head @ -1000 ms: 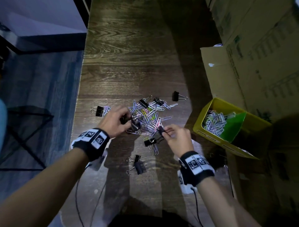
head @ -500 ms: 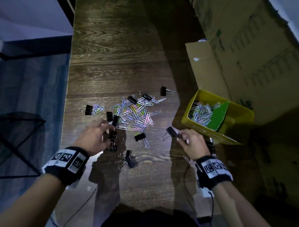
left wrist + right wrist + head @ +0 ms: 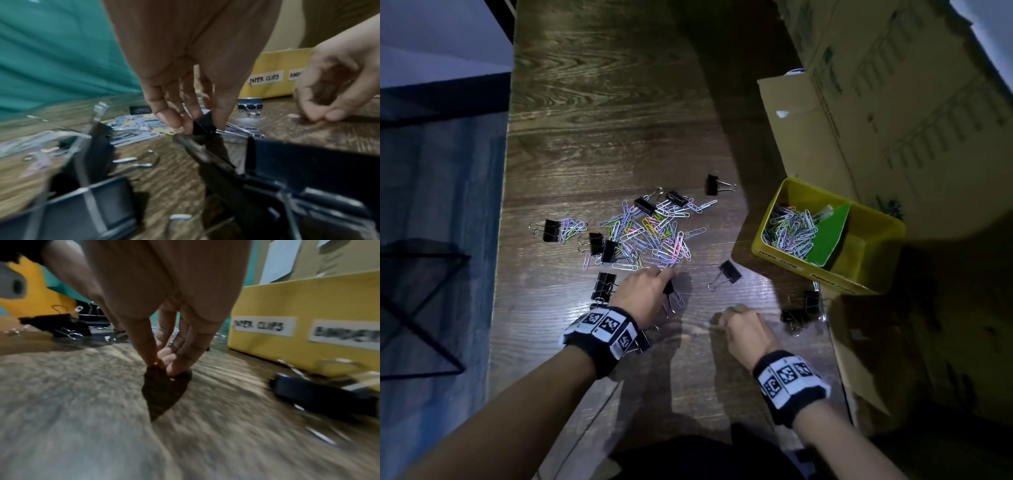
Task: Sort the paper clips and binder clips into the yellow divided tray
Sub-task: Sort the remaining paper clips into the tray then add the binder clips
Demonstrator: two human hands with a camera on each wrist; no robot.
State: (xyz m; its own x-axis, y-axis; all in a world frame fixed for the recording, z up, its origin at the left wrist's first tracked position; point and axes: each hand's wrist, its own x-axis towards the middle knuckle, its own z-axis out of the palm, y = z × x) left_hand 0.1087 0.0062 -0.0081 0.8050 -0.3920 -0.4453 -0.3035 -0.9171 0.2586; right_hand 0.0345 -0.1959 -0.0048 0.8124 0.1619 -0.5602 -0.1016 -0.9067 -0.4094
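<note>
- paper clips (image 3: 650,236) heaped mid desk (image 3: 602,120), black binder clips scattered around
- left hand (image 3: 643,294) pinching a binder clip (image 3: 202,126) at the heap's near edge
- right hand (image 3: 744,330) fingertips bunched on the desk; can't tell if it's holding anything
- yellow divided tray (image 3: 873,222) far right, paper clips in its left compartment

"PAPER CLIPS" label (image 3: 265,78) on yellow tray (image 3: 273,61)
</note>
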